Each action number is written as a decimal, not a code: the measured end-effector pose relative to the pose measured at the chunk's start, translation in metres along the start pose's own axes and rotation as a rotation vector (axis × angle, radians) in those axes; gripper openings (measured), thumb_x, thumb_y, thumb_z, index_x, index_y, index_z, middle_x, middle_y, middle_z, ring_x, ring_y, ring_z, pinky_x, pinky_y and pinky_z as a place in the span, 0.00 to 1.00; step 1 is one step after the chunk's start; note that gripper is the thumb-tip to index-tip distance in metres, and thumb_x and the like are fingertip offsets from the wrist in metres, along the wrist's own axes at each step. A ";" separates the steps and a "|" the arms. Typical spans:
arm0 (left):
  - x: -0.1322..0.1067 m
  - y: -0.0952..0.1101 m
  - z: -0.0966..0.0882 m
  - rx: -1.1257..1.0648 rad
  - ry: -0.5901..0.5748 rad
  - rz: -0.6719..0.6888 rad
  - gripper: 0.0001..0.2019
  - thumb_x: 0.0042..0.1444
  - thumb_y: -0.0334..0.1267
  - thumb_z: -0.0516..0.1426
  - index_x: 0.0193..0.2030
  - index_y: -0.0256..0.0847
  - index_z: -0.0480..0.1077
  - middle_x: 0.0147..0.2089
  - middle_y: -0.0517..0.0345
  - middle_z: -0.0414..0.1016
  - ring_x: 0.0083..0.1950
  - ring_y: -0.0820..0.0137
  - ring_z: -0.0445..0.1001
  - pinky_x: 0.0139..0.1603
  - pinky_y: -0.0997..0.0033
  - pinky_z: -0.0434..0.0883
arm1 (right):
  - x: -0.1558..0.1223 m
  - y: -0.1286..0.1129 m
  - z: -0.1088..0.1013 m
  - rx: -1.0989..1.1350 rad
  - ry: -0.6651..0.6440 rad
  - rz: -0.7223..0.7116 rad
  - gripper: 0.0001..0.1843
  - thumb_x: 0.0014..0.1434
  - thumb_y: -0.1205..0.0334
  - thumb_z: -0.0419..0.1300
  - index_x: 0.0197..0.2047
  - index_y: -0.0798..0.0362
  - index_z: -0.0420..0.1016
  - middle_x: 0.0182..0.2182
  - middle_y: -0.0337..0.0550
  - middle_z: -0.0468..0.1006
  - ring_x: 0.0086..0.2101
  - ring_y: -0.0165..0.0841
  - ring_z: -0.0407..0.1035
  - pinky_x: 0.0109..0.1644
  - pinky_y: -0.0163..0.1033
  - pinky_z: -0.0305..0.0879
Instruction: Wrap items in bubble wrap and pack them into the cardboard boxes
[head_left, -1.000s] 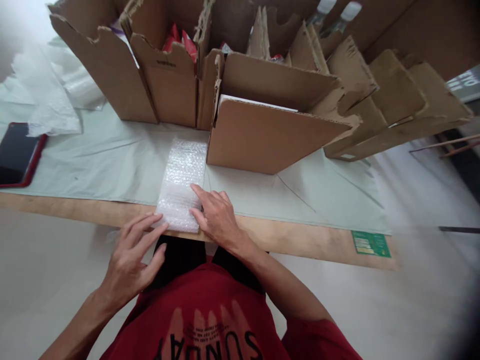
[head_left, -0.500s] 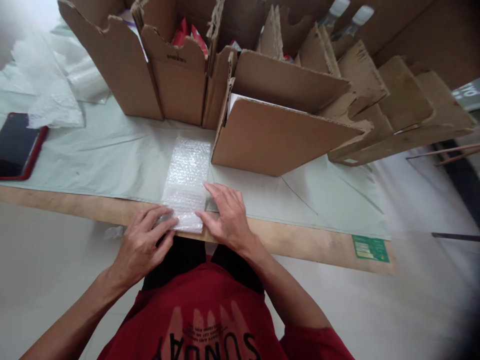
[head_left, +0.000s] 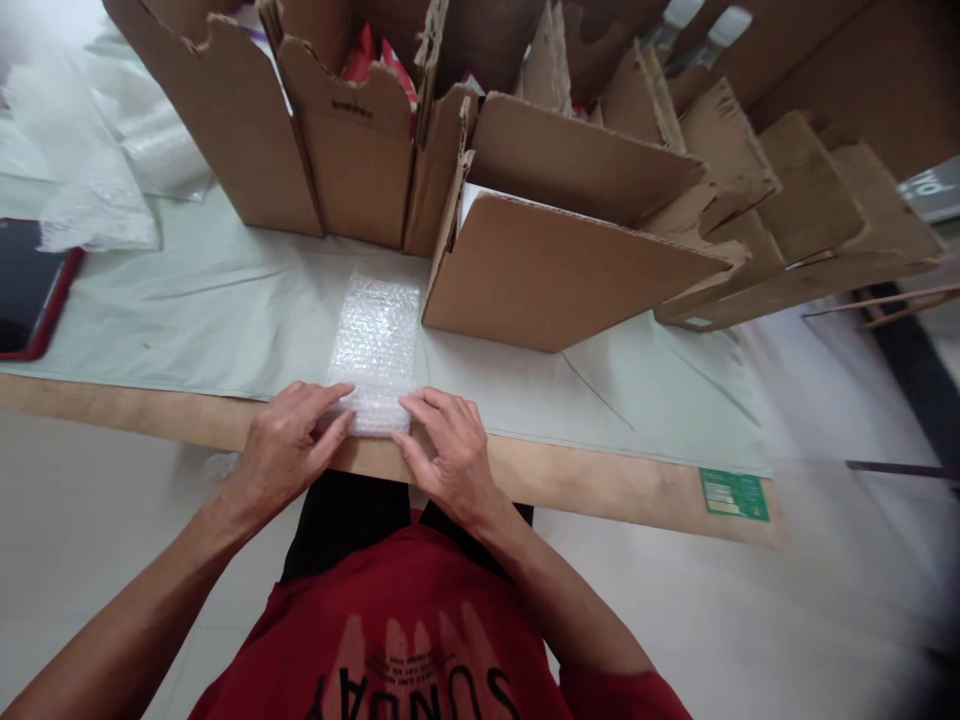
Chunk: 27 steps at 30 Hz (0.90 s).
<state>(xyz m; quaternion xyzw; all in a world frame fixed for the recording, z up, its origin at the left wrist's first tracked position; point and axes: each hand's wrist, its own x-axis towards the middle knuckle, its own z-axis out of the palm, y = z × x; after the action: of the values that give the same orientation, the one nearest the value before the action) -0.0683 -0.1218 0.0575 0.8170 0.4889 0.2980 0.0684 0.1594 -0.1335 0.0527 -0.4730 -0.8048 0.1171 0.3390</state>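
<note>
A strip of clear bubble wrap (head_left: 376, 335) lies on the pale green sheet (head_left: 225, 310), running from the table's near edge toward the boxes. Its near end is folded up into a thick roll. My left hand (head_left: 289, 450) grips that roll's left side with curled fingers. My right hand (head_left: 448, 455) presses and grips the right side, fingers bent over the rolled edge. What is inside the roll is hidden.
Several open cardboard boxes (head_left: 555, 260) stand right behind the wrap; red packets (head_left: 379, 65) show in one. A dark phone in a red case (head_left: 26, 295) lies far left, crumpled white plastic (head_left: 90, 170) beyond it. A green label (head_left: 735, 493) sits on the wooden table edge (head_left: 600, 480).
Both hands came together on the near end of the bubble wrap and rolled it away from me, so the flat strip is shorter. The left hand moved up from below the table edge.
</note>
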 end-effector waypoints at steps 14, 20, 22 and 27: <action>-0.010 0.000 -0.013 -0.093 0.019 0.015 0.19 0.68 0.31 0.56 0.64 0.44 0.68 0.48 0.52 0.81 0.51 0.59 0.78 0.55 0.56 0.74 | 0.019 0.004 -0.004 0.139 -0.209 0.012 0.12 0.73 0.65 0.58 0.55 0.51 0.80 0.47 0.44 0.87 0.50 0.37 0.77 0.59 0.46 0.65; 0.007 -0.020 0.004 0.042 0.053 -0.147 0.17 0.69 0.43 0.56 0.60 0.40 0.74 0.48 0.46 0.80 0.48 0.56 0.77 0.52 0.54 0.75 | 0.025 0.008 -0.006 -0.101 -0.229 -0.042 0.17 0.71 0.59 0.61 0.61 0.51 0.77 0.62 0.54 0.78 0.61 0.47 0.69 0.64 0.55 0.62; 0.008 -0.021 0.008 0.052 0.105 -0.124 0.16 0.68 0.43 0.57 0.58 0.40 0.74 0.54 0.43 0.78 0.53 0.54 0.77 0.57 0.51 0.74 | 0.031 0.010 -0.003 -0.137 -0.289 -0.104 0.18 0.70 0.60 0.62 0.62 0.50 0.76 0.63 0.53 0.77 0.63 0.48 0.67 0.64 0.56 0.61; -0.005 -0.012 -0.003 -0.045 0.045 0.009 0.15 0.68 0.37 0.58 0.60 0.42 0.72 0.54 0.46 0.79 0.59 0.54 0.76 0.62 0.51 0.71 | 0.037 0.013 -0.001 -0.052 -0.306 -0.064 0.15 0.72 0.64 0.59 0.59 0.50 0.78 0.55 0.49 0.84 0.60 0.43 0.71 0.65 0.53 0.61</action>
<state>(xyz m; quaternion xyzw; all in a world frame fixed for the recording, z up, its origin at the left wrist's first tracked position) -0.0804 -0.1202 0.0535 0.8104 0.4800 0.3276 0.0743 0.1569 -0.0956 0.0628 -0.4324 -0.8644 0.1562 0.2035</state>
